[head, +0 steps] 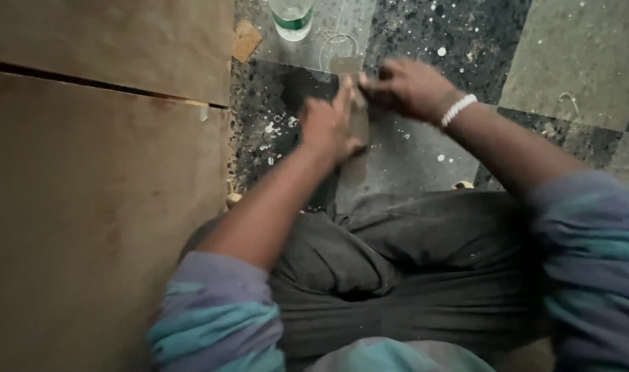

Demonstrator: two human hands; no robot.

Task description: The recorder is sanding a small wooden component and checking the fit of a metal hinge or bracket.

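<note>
**Inspector:** Count of items, please

**Assistant:** Two hands, one thin flat greyish-brown strip [359,114], two large brown plywood boards, one clear plastic bottle with a green label [291,16], one small tan square scrap [245,40], one white beaded bracelet [458,109]

**Inspector:** State of the hands?

**Assistant:** The left hand [328,127] lies on the strip with fingers held together and fairly flat, pressing its side. The right hand [407,86] is narrowed, fingertips pinched at the strip's upper end. Motion blur hides the exact grip

**Inspector:** Position of the strip?

**Assistant:** Upright between both hands, low over the floor, just ahead of the person's knees

**Inspector:** Materials and textures?

**Assistant:** The near board [87,207] is smooth, matt, with faint stains; the far board [108,38] sits beyond a dark gap. The dark grey trousers [397,269] are creased cloth, and the sleeves are striped blue and purple

**Inspector:** Surface and room?

**Assistant:** A tiled floor [562,62] of dark speckled and plain grey squares, spattered with white paint, dimly lit. The bottle stands at the top edge, well apart from the hands
</note>
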